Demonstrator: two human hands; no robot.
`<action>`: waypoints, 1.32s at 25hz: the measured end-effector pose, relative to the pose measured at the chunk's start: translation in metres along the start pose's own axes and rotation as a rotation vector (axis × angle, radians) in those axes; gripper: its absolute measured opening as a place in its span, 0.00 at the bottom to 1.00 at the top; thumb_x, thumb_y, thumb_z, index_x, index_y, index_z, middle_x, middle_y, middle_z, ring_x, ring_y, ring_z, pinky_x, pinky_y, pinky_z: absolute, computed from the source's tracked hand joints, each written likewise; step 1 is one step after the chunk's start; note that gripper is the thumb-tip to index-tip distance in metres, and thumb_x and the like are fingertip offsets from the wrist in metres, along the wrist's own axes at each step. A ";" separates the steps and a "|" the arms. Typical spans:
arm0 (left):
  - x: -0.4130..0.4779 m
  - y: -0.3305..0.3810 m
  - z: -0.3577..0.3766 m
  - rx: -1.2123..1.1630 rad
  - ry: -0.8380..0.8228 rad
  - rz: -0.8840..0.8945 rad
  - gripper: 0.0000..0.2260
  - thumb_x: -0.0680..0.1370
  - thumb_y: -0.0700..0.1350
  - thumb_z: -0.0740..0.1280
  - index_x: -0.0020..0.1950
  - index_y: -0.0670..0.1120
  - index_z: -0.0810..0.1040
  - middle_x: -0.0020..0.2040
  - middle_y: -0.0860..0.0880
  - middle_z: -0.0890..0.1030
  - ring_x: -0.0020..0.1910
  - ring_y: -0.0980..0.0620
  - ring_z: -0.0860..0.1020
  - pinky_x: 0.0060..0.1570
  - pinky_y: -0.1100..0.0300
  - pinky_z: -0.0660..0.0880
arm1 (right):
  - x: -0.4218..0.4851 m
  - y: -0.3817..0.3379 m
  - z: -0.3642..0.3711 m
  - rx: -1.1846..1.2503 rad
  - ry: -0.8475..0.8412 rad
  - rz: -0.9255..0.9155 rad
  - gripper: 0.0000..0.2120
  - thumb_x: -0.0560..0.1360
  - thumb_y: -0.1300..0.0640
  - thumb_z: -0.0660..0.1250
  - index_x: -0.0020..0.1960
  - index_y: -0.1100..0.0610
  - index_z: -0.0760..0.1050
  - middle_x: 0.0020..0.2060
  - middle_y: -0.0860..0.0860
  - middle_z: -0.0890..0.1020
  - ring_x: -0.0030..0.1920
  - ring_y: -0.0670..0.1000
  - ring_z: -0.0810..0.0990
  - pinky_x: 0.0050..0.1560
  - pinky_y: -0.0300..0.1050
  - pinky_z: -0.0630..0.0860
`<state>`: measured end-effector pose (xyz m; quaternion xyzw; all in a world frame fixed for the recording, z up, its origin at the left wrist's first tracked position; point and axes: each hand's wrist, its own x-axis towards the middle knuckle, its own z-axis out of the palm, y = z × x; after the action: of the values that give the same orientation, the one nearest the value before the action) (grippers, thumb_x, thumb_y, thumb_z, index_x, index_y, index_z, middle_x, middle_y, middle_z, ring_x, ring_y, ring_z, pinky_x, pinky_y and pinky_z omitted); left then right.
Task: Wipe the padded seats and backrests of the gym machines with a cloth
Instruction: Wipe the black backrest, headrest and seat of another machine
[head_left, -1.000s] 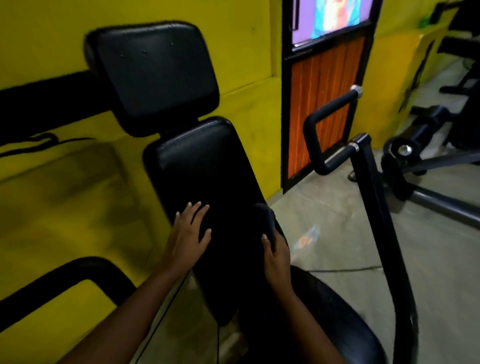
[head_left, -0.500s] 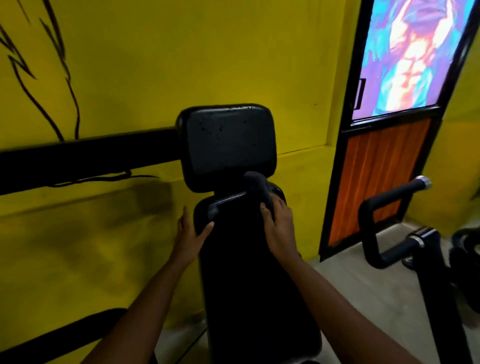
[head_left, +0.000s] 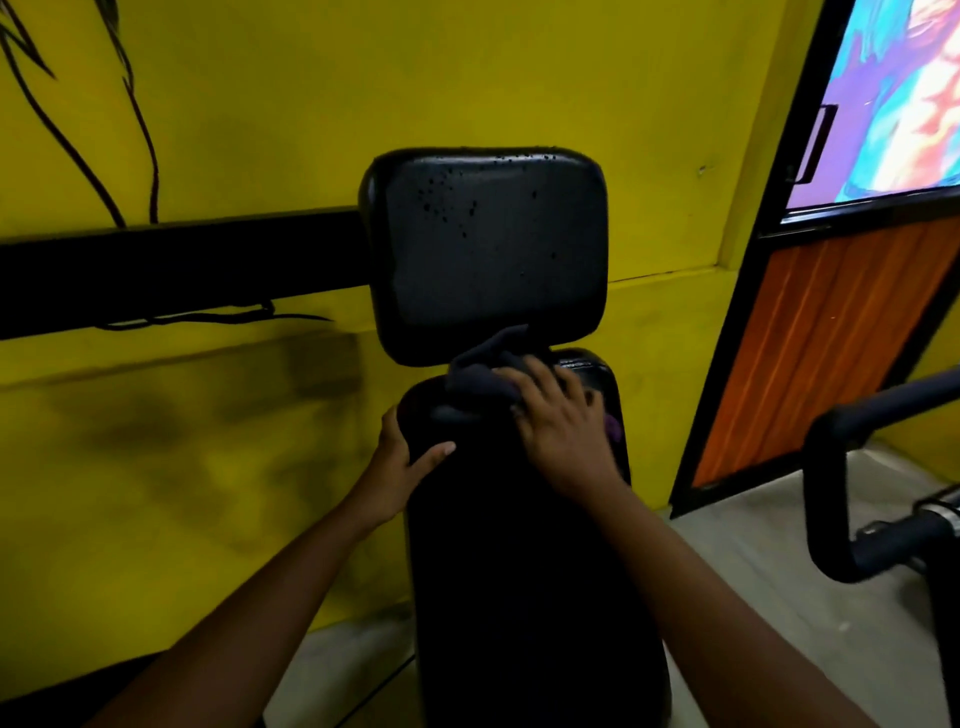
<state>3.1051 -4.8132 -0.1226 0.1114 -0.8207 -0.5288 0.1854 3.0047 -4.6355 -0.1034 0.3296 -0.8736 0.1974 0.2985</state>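
Observation:
A long black padded backrest (head_left: 519, 545) stands upright in front of me, with a square black headrest pad (head_left: 493, 249) above it, dotted with droplets. My right hand (head_left: 561, 421) lies with spread fingers on a dark bunched cloth (head_left: 478, 382) and presses it against the top of the backrest, just under the headrest. A purple bit of the cloth shows at the hand's right side. My left hand (head_left: 400, 457) grips the backrest's left edge, thumb across the front and fingers hidden behind the pad.
A yellow wall (head_left: 208, 441) with a black horizontal bar (head_left: 176, 270) is close behind the machine. A door with orange slats (head_left: 831, 343) stands at the right. A black curved handlebar (head_left: 852, 499) juts in at the right over the grey floor (head_left: 753, 571).
My right hand has carried the cloth up the backrest from its lower part to its top edge. My left hand has slid up the left edge, and my view has risen.

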 end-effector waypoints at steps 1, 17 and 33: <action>-0.001 -0.001 0.000 -0.003 0.012 -0.010 0.31 0.77 0.42 0.67 0.74 0.41 0.52 0.67 0.48 0.66 0.65 0.54 0.68 0.56 0.67 0.68 | 0.000 0.015 -0.003 0.010 0.013 0.086 0.22 0.75 0.45 0.49 0.68 0.45 0.66 0.69 0.49 0.69 0.65 0.53 0.61 0.57 0.60 0.68; -0.087 0.034 0.032 0.481 0.110 0.335 0.31 0.77 0.57 0.57 0.76 0.47 0.53 0.77 0.48 0.55 0.75 0.54 0.55 0.69 0.61 0.59 | 0.002 0.012 -0.008 0.283 0.006 0.481 0.21 0.78 0.45 0.57 0.70 0.46 0.63 0.74 0.49 0.59 0.73 0.56 0.55 0.68 0.56 0.56; 0.004 -0.030 0.082 1.780 -0.124 1.171 0.31 0.79 0.57 0.50 0.77 0.41 0.54 0.77 0.38 0.55 0.76 0.41 0.53 0.73 0.42 0.49 | -0.121 0.095 0.097 0.864 0.194 0.978 0.22 0.76 0.41 0.52 0.55 0.56 0.72 0.49 0.56 0.79 0.54 0.60 0.75 0.53 0.53 0.69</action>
<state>3.0668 -4.7593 -0.1795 -0.2320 -0.8455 0.4275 0.2205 2.9743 -4.5658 -0.2684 -0.0343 -0.7341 0.6718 0.0927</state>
